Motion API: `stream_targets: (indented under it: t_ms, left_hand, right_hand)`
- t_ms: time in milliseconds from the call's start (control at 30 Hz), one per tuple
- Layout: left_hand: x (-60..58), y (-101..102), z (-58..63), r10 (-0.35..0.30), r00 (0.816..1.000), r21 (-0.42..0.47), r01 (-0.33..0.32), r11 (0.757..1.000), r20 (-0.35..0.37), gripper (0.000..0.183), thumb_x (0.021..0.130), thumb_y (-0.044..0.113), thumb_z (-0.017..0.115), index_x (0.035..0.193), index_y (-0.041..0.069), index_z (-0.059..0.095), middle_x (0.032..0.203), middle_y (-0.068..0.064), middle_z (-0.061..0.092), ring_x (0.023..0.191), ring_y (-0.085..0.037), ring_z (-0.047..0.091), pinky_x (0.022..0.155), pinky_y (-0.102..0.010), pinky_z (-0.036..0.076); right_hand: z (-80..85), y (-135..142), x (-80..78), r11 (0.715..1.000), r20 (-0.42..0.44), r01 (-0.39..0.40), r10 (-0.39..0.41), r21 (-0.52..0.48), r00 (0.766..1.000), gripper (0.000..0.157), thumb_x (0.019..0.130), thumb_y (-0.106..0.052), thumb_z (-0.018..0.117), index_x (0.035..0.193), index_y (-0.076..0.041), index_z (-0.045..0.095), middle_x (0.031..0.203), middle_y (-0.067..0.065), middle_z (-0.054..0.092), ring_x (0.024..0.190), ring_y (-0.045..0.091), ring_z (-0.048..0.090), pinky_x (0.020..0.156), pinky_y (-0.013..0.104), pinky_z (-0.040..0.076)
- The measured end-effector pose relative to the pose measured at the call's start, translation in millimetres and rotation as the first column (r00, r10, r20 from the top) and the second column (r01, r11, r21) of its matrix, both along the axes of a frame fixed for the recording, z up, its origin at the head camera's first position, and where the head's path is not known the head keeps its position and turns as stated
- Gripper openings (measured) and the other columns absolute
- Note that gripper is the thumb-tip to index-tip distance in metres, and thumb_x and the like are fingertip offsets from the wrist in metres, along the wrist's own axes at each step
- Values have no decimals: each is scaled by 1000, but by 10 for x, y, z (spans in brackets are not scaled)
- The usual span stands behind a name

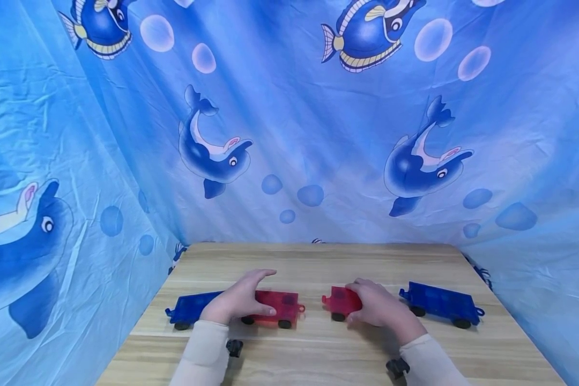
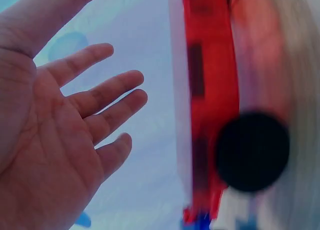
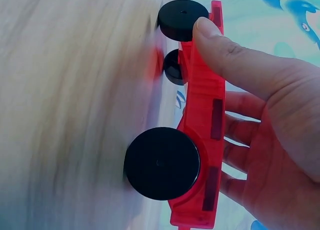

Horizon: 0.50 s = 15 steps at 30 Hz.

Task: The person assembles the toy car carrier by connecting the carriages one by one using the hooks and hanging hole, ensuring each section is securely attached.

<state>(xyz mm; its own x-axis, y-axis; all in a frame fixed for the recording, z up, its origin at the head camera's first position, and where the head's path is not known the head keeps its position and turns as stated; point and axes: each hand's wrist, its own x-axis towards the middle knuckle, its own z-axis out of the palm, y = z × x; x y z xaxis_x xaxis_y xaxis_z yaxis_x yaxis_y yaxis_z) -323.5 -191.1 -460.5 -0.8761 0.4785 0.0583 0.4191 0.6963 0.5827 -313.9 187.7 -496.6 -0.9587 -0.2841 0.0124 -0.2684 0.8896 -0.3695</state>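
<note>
Two red toy train cars with black wheels stand on the wooden table. Over the left red train car (image 1: 286,308) is my left hand (image 1: 238,301), its fingers loosely spread; the left wrist view shows a gap between that hand's fingers and the car's side. My right hand (image 1: 378,306) grips the other red train car (image 1: 342,301), thumb on the near side and fingers behind, as the right wrist view shows. A gap separates the two red cars. Left of the left red car sits a blue train car (image 1: 193,308); my left hand hides where they meet.
Another blue train car (image 1: 439,301), with a loop at its right end, stands right of my right hand, slightly angled. A blue sheet (image 1: 294,134) printed with dolphins and fish hangs behind and beside the wooden table (image 1: 313,356).
</note>
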Motion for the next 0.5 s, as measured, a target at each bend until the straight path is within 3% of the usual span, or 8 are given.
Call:
stream_targets:
  t_ms: [267,500]
  left_hand:
    - [-64,285,-118,-50,999,-48,51,998,13,94,77,44,94,156,23,49,159,-8,45,146,-34,42,111,-57,44]
    - [-37,398,-120,-78,996,-94,81,992,37,94,73,48,96,152,21,54,155,-8,49,142,-34,46,108,-57,47]
  right_hand:
    - [32,-90,-24,999,-18,-37,37,-8,999,83,71,-40,98,142,-11,65,130,4,64,115,27,61,99,54,53]
    - [30,-132,1,999,-10,-32,32,-28,999,84,71,-40,98,142,-11,64,133,7,64,120,31,60,102,57,51]
